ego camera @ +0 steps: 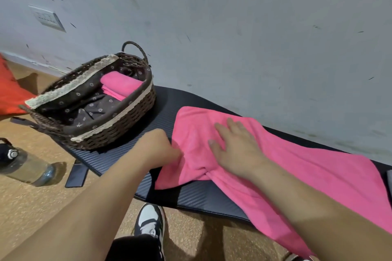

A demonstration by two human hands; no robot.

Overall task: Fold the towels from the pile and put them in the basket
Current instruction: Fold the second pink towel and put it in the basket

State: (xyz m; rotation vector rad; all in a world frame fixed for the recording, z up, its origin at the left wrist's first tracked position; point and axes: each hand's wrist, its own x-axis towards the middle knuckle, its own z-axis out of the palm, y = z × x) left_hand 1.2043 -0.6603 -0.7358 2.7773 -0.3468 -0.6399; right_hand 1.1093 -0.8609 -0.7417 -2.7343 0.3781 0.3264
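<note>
Pink towel [297,176] lies rumpled across the dark mat [191,195], its right end hanging over the near edge. The left hand [157,148] pinches the bunched left edge with curled fingers. The right hand [235,150] presses flat on the cloth just beside it. Best, I judge, to anchor with the palm, pull the wrinkle out, then match corners. The wicker basket [118,133], far left, holds one folded towel [121,85].

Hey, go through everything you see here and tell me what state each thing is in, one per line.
Loose towel: unfolded, spread on the mat, bunched near the hands, one end past the mat's edge.
Folded towel: folded, lying inside the basket.
Basket: upright on the mat, open.
Left hand: grips the loose towel's edge.
Right hand: flat, resting on the loose towel.
Bottle: on its side on the floor.
</note>
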